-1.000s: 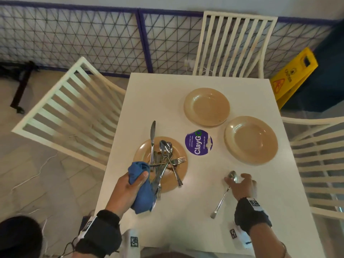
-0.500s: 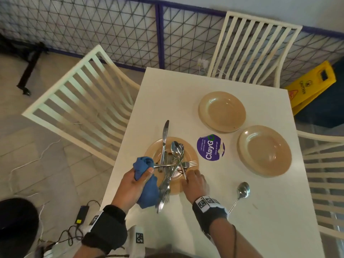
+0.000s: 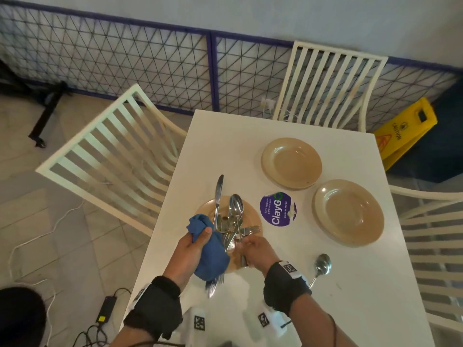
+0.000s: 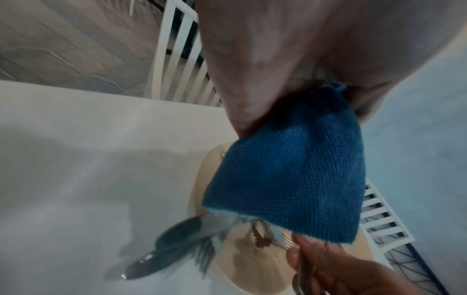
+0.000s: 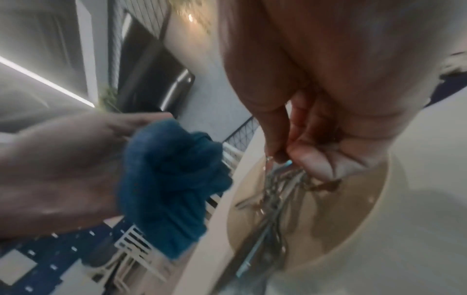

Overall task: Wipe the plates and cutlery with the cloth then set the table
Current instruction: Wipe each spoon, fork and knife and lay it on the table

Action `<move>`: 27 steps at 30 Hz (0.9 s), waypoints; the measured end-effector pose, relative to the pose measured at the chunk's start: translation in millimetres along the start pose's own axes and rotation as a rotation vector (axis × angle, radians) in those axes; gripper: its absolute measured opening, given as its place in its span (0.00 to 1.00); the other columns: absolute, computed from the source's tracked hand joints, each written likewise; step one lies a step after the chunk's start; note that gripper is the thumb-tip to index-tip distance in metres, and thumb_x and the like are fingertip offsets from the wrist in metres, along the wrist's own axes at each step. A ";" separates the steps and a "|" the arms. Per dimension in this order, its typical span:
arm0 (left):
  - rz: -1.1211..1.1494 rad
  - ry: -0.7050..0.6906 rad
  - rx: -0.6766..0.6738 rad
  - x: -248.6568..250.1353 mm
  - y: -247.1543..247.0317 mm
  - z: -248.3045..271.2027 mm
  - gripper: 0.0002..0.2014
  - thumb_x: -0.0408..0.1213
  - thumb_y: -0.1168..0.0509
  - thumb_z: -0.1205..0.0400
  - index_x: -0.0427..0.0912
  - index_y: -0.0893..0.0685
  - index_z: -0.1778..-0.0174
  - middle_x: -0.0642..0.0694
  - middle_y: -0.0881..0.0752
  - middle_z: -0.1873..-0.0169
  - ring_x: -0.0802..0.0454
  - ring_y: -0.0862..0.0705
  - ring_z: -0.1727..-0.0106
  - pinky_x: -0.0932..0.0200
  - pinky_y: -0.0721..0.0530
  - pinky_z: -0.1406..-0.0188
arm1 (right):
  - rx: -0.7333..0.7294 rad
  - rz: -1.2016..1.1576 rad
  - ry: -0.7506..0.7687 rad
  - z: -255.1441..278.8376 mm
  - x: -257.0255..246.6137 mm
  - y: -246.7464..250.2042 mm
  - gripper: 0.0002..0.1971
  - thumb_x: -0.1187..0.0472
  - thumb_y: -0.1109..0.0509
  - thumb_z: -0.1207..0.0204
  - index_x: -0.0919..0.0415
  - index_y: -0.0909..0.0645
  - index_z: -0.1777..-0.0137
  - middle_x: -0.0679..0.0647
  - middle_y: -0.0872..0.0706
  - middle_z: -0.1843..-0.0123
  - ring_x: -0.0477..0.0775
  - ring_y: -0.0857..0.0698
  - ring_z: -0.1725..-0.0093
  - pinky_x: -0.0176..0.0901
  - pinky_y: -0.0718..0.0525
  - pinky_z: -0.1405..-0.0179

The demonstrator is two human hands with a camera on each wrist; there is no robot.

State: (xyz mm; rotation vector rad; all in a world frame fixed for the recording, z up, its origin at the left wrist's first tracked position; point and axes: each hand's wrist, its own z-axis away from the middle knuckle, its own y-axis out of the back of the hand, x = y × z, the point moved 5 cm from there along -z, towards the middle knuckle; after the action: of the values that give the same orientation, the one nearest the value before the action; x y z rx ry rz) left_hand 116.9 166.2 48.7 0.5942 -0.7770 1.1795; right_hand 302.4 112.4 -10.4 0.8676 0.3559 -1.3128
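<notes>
My left hand (image 3: 201, 237) grips a bunched blue cloth (image 3: 210, 256) over the near left rim of a tan plate (image 3: 253, 217) that holds a pile of cutlery (image 3: 233, 221). Fork and knife ends (image 3: 213, 286) stick out beneath the cloth; I cannot tell whether that hand holds them. My right hand (image 3: 244, 244) pinches one piece of cutlery at the near side of the pile. In the right wrist view its fingers (image 5: 303, 157) close on metal handles above the plate (image 5: 359, 229), with the cloth (image 5: 171, 179) to the left. A lone spoon (image 3: 322, 265) lies on the table to the right.
Two bare tan plates (image 3: 292, 162) (image 3: 348, 212) sit at the far right of the white table (image 3: 363, 309), beside a round purple sticker (image 3: 278, 209). A knife (image 3: 218, 194) juts past the loaded plate's far rim. White slatted chairs (image 3: 112, 156) stand left, behind and right.
My right hand let go of the spoon on the table at the right, moved left to the cutlery pile and now pinches a piece. My left hand kept hold of the cloth.
</notes>
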 end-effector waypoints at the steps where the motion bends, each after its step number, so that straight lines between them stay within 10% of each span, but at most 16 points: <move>1: 0.031 0.007 -0.012 1.2 -6.1 -0.7 0.16 0.49 0.35 0.14 0.40 0.16 0.39 0.35 0.10 0.43 0.36 0.13 0.38 0.34 0.20 0.29 | -0.003 -0.068 0.038 8.8 -4.6 4.3 0.08 0.63 0.32 0.21 0.58 0.17 0.62 0.52 0.16 0.66 0.51 0.19 0.65 0.43 0.20 0.62; 7: -0.012 0.043 -0.079 13.0 -76.6 9.0 0.08 0.45 0.35 0.14 0.45 0.19 0.52 0.48 0.12 0.52 0.50 0.13 0.56 0.52 0.19 0.42 | -0.008 -0.101 0.278 59.2 -29.6 25.4 0.13 0.73 0.39 0.25 0.59 0.16 0.62 0.58 0.14 0.67 0.48 0.20 0.69 0.42 0.21 0.66; 11: -0.066 -0.050 -0.066 21.0 -102.3 13.0 0.12 0.45 0.33 0.15 0.39 0.14 0.45 0.36 0.09 0.51 0.40 0.10 0.48 0.47 0.14 0.39 | 0.027 -0.060 0.318 92.2 -33.8 49.6 0.22 0.76 0.39 0.29 0.46 0.22 0.73 0.44 0.20 0.76 0.40 0.25 0.74 0.38 0.25 0.70; 15: 0.071 -0.070 0.009 35.7 -112.0 16.5 0.14 0.45 0.32 0.15 0.37 0.13 0.44 0.34 0.08 0.53 0.38 0.09 0.51 0.47 0.10 0.44 | 0.004 -0.193 0.249 127.5 -16.7 69.4 0.07 0.70 0.31 0.25 0.61 0.15 0.62 0.61 0.13 0.68 0.43 0.21 0.75 0.36 0.23 0.72; 18: 0.011 -0.194 0.058 52.2 -109.0 15.3 0.16 0.48 0.28 0.20 0.41 0.14 0.44 0.38 0.08 0.48 0.38 0.10 0.44 0.33 0.15 0.37 | -0.047 -0.252 0.212 150.9 -0.1 76.8 0.05 0.63 0.29 0.19 0.62 0.15 0.57 0.56 0.13 0.69 0.42 0.22 0.79 0.31 0.26 0.79; 27: -0.233 -0.361 0.021 51.0 -158.7 35.1 0.22 0.51 0.23 0.24 0.41 0.18 0.42 0.42 0.10 0.51 0.43 0.10 0.47 0.37 0.14 0.38 | -0.044 -0.213 0.264 167.2 19.3 115.4 0.08 0.59 0.30 0.17 0.64 0.13 0.52 0.52 0.15 0.69 0.40 0.20 0.76 0.32 0.23 0.71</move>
State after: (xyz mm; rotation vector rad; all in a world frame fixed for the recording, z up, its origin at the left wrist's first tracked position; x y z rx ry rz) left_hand 270.7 123.7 108.6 0.9052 -0.9715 0.8771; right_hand 376.1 -21.1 125.3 0.9894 0.6975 -1.3813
